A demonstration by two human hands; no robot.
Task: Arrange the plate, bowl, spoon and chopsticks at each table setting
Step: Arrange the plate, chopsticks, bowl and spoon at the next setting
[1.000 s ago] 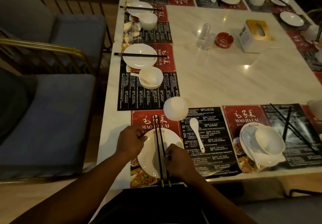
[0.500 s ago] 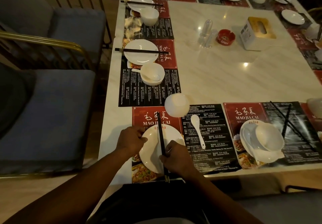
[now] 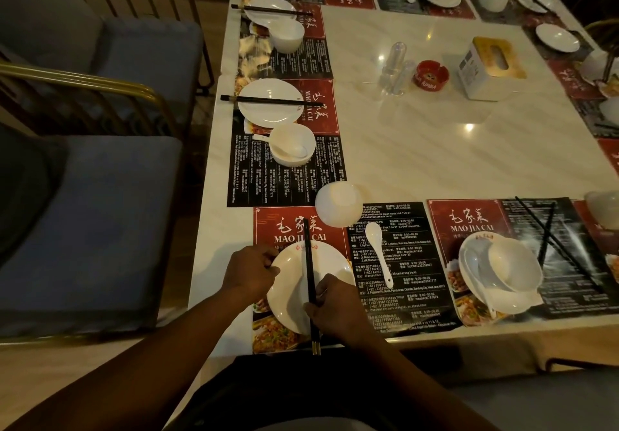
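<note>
Head view: the left hand [image 3: 249, 273] curls its fingers over the left rim of a white plate [image 3: 288, 300] and grips it. The right hand [image 3: 338, 310] pinches a pair of dark chopsticks [image 3: 308, 263] close to their near ends. The chopsticks lie side by side across the middle of the plate, running near to far. Their far tips reach past the rim onto the red part of a printed placemat [image 3: 268, 226], and their near ends are at the bench edge. Just right of the plate a white spoon [image 3: 378, 249] lies on the black part of the placemat, scoop far, handle near. Beyond it, at the placemat's far edge, sits a white bowl [image 3: 339, 203], seemingly upside down. The pale marble bench [image 3: 418, 156] carries more settings. To the right a second bowl [image 3: 516, 264] rests tilted on a second plate [image 3: 512, 305], beside crossed chopsticks [image 3: 551, 239]. Along the left side is a left plate [image 3: 268, 112] with chopsticks laid across it.
</note>
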